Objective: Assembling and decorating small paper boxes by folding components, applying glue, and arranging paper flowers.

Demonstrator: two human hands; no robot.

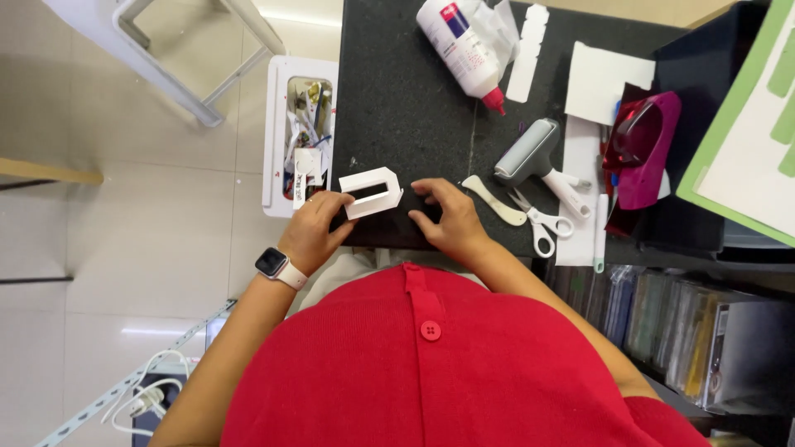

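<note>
One small white folded-card piece (372, 192) with a slot-shaped window, pinched at its near left corner between thumb and fingers of the left hand (315, 225), held tilted at the front edge of the black worktop (406, 99). Right hand (445, 217) just beside it, fingers bent, fingertips pressed down on the dark surface, holding nothing, apart from the card. On the left wrist, a smartwatch (273, 265) with a pale band. Further right on the worktop: a cream bone folder (493, 200), white-handled scissors (542, 223), and a grey roller (530, 149) with a white handle. Toward the back, a white glue bottle (462, 45) with a red tip lying on its side, near white paper strips (527, 51). Left of the worktop, a white bin (277, 141) full of tools and scraps. Far right, a magenta plastic piece (646, 145) and a green-edged sheet (737, 124). Nearest the camera, a red buttoned top (431, 364).
</note>
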